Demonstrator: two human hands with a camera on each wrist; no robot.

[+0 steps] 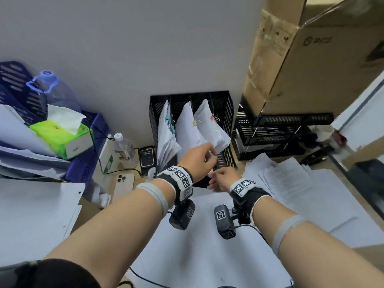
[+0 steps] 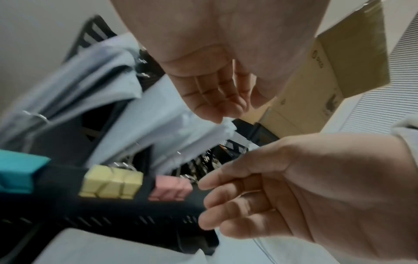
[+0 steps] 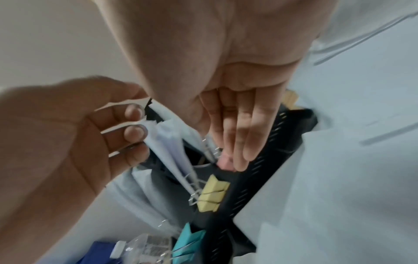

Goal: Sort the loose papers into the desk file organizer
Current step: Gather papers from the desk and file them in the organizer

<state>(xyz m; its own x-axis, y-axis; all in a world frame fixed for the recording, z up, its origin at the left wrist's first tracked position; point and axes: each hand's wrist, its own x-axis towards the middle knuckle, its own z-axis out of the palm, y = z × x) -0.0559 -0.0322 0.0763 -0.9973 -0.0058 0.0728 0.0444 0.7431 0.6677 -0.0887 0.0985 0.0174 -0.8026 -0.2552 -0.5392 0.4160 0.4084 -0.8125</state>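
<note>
A black mesh file organizer (image 1: 225, 113) stands against the wall with three paper bundles in its slots, clipped teal, yellow and red. My left hand (image 1: 209, 156) pinches the lower corner of the right-hand bundle (image 1: 209, 125); in the right wrist view its fingers (image 3: 135, 130) curl round the sheet edges (image 3: 165, 142). Just below, my right hand (image 1: 216, 179) hovers at the organizer's front rim with straight fingers (image 3: 237, 142) and holds nothing. Yellow (image 2: 110, 182) and pink (image 2: 169, 187) binder clips sit on that rim. Loose papers (image 1: 301, 183) lie spread on the desk to the right.
A large cardboard box (image 1: 301, 59) rests on a black tray rack (image 1: 280, 132) to the right. To the left are a power bank (image 1: 147, 159), a water bottle (image 1: 123, 150), a phone (image 1: 124, 183) and a blue basket (image 1: 89, 159) with a tissue pack. More sheets (image 1: 197, 246) lie under my forearms.
</note>
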